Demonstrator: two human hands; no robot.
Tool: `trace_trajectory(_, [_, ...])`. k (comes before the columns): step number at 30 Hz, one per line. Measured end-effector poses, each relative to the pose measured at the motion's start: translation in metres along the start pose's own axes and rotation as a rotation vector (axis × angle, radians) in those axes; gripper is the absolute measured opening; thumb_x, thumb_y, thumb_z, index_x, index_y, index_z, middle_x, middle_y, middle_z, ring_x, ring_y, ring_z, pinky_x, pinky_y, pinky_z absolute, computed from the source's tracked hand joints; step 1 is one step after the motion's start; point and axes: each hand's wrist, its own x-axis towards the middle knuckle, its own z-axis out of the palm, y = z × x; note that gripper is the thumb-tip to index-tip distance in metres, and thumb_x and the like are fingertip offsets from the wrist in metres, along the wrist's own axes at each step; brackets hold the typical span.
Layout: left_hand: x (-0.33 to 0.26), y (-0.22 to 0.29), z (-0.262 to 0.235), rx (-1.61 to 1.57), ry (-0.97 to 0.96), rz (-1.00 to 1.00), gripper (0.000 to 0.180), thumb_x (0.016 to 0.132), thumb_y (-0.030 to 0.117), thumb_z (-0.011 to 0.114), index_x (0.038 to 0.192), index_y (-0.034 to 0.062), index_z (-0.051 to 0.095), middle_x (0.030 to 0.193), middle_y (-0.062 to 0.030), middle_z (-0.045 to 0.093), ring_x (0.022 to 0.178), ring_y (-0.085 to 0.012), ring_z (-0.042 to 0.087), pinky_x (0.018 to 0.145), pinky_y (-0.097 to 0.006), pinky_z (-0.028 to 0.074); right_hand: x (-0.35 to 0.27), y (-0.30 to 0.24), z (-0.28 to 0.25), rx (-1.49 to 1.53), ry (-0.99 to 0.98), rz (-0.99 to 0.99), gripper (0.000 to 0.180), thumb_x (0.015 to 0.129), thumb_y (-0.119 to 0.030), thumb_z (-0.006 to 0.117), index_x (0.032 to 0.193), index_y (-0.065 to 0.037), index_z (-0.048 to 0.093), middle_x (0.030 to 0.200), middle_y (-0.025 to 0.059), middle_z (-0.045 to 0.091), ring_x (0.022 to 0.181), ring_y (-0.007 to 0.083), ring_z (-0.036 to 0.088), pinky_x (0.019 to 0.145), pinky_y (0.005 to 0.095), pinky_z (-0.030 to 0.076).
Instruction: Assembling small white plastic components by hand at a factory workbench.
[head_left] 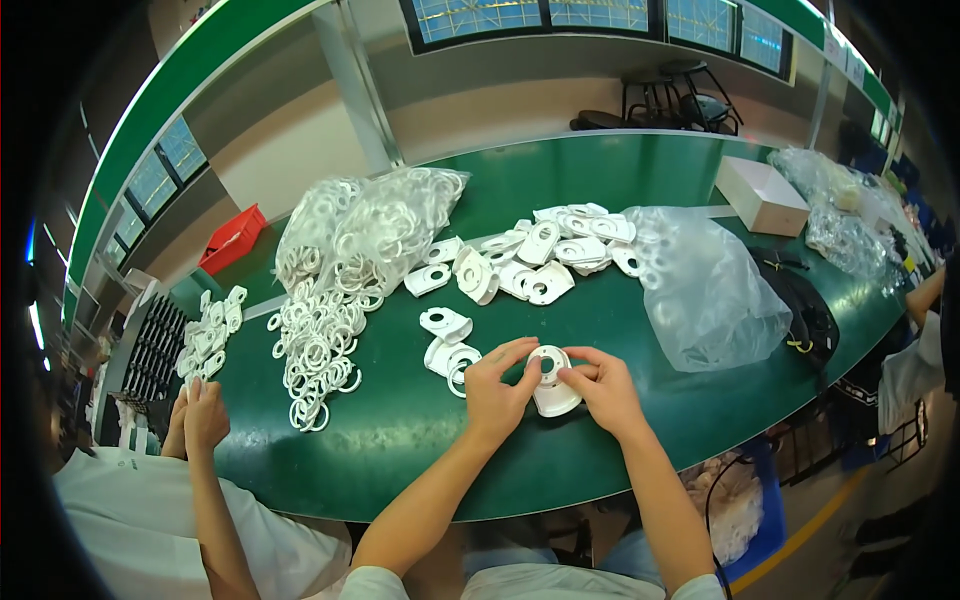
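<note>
Between both hands, just above the front of the green table, is a white plastic housing (557, 401) with a round ring-shaped top and a dark hole in it. My left hand (501, 387) grips its left side, the thumb and fingers at the round top. From the right, my right hand (606, 386) holds the same part, thumb pressed against the ring. Left of my left hand lie a few more white housings (445, 322) and a loose white ring (459, 370) on the table.
A pile of white housings (540, 243) lies ahead, beside a clear plastic bag (705, 300). White rings (318, 345) spill from a bag (385, 215) at left. A red bin (232, 240), a white box (762, 195) and a black bag (808, 315) stand around. A co-worker's hands (200, 415) work at far left.
</note>
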Motion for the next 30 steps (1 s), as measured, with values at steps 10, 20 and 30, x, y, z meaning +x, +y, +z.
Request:
trace_trajectory(10, [0.003, 0.001, 0.005, 0.188, 0.068, 0.444, 0.017, 0.075, 0.004, 0.069, 0.091, 0.0028, 0.067, 0.094, -0.0115, 0.067, 0.090, -0.0274, 0.065, 0.078, -0.034, 0.052, 0.002, 0.008, -0.001, -0.074, 0.116, 0.004, 0.018, 0.087, -0.009, 0.060, 0.098, 0.005, 0.058, 0.076, 0.0072, 0.067, 0.068, 0.0067, 0.059, 0.064, 0.0207, 0.046])
trace_trajectory(20, [0.005, 0.003, 0.004, 0.432, -0.242, 0.594, 0.022, 0.078, 0.007, 0.064, 0.100, 0.0041, 0.062, 0.106, -0.0104, 0.064, 0.114, -0.0317, 0.053, 0.102, -0.049, 0.036, 0.006, 0.019, -0.006, 0.171, 0.117, -0.014, 0.013, 0.090, -0.010, 0.056, 0.099, -0.001, 0.054, 0.083, 0.0069, 0.066, 0.071, 0.0098, 0.062, 0.061, 0.0215, 0.048])
trace_trajectory(30, [0.025, 0.018, -0.051, 0.410, -0.270, 0.233, 0.015, 0.069, 0.010, 0.074, 0.081, 0.0042, 0.067, 0.083, -0.0075, 0.065, 0.076, -0.0254, 0.061, 0.064, -0.036, 0.047, 0.006, 0.015, -0.009, 0.140, 0.221, -0.023, 0.015, 0.086, -0.003, 0.059, 0.099, 0.001, 0.054, 0.085, 0.0110, 0.068, 0.071, 0.0113, 0.063, 0.063, 0.0233, 0.048])
